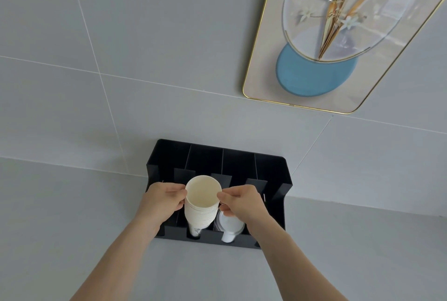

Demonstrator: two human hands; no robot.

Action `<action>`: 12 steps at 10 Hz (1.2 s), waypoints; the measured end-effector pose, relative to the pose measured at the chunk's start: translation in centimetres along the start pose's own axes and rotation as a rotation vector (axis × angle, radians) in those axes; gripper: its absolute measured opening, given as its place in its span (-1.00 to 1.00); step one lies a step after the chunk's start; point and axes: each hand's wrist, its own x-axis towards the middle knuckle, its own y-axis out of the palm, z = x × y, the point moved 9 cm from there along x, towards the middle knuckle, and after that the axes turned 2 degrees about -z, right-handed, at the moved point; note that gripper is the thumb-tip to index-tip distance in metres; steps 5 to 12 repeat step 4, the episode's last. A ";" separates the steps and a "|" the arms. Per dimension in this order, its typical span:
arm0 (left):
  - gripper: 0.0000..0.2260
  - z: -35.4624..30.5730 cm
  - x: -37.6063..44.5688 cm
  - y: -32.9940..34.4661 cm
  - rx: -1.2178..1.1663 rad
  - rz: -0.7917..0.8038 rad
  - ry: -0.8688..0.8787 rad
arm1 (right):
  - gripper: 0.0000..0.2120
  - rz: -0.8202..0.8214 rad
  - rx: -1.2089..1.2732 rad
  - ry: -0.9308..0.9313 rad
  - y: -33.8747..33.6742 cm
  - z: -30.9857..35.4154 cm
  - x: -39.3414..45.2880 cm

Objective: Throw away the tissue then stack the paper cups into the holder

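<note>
A black holder (278, 179) with several slots stands on the grey counter against the tiled wall. A stack of white paper cups (202, 206) stands mouth-up in its second slot from the left. My left hand (162, 201) grips the top of the stack from the left side. My right hand (242, 200) pinches the rim of the top cup from the right. White lids (229, 227) lie in the slot to the right of the stack. No tissue is in view.
A gold-framed picture (338, 34) of a vase on a blue disc hangs on the wall above and to the right. The grey counter (72, 228) spreads to both sides of the holder.
</note>
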 end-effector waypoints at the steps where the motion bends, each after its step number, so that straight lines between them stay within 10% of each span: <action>1: -0.73 -0.3 0.0 0.1 0.039 -0.018 0.009 | -0.91 -0.014 -0.061 -0.021 0.1 0.0 0.2; 4: -0.76 -1.9 -0.9 0.5 0.368 -0.027 0.147 | -0.61 -0.040 -0.342 -0.166 -0.4 1.2 -1.1; 12: -0.76 -1.9 -0.9 0.5 0.368 -0.027 0.147 | -0.61 -0.040 -0.342 -0.166 -0.4 1.2 -1.1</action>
